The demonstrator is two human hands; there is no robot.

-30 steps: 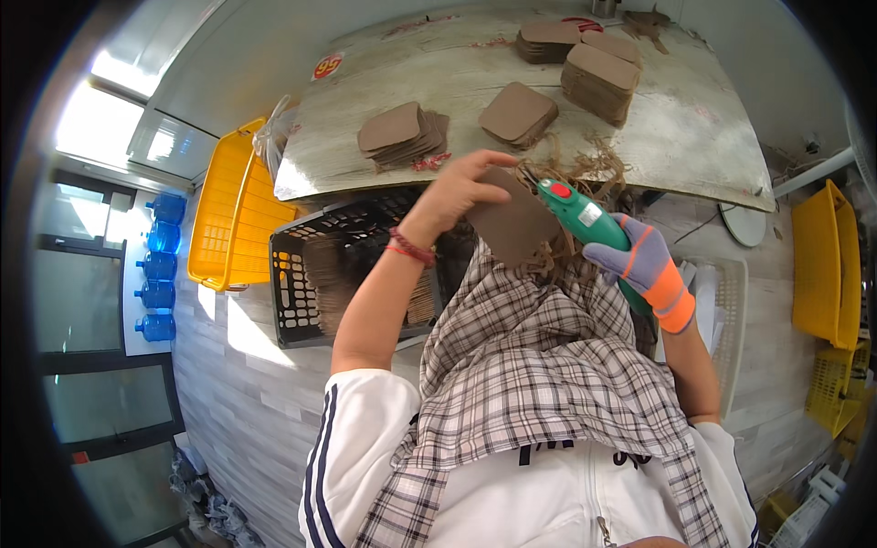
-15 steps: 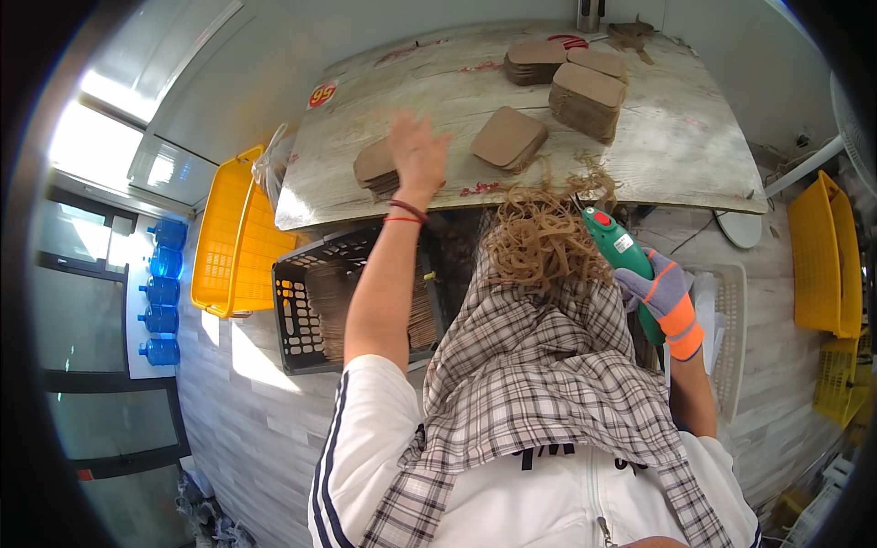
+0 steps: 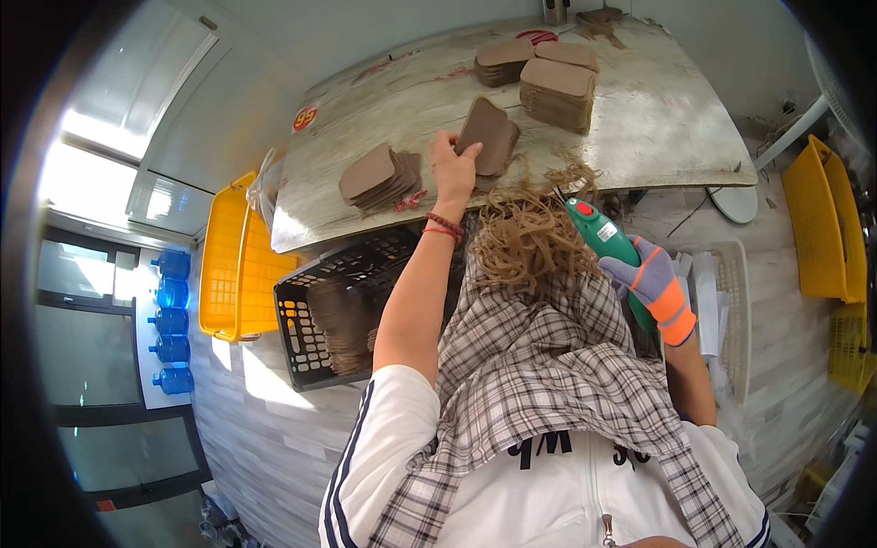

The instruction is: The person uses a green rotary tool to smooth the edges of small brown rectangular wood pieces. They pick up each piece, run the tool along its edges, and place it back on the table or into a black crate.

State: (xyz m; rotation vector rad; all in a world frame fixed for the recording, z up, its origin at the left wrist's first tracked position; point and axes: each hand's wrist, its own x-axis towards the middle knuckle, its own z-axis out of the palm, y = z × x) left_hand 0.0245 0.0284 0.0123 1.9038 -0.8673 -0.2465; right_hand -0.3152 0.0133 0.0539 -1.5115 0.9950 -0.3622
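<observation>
At the table's near edge my bare left hand (image 3: pixel 453 172) is closed on a brown rounded-corner pad (image 3: pixel 486 125). Thumb and fingers grip the pad's left edge and tilt it up off a small pile. To its left sits another fanned stack of the same pads (image 3: pixel 373 175). My gloved right hand (image 3: pixel 650 278) is wrapped round a green handheld power cutter (image 3: pixel 605 235) with a red button. The cutter's tip reaches the right side of a heap of curly brown trimmings (image 3: pixel 530 239), which lies on my lap over a checked apron (image 3: pixel 530 347).
Taller stacks of pads (image 3: pixel 557 87) stand farther back on the wooden table (image 3: pixel 658 137). Below its left side is a black crate (image 3: pixel 297 338) filled with brown pieces, beside a yellow basket (image 3: pixel 219 283). A white basket (image 3: pixel 735 329) stands right of my knees, and yellow crates (image 3: pixel 818 228) farther right.
My left hand has moved right from the left stack to the middle pile and taken hold of a pad there, lifting its left side. The right hand still holds the cutter.
</observation>
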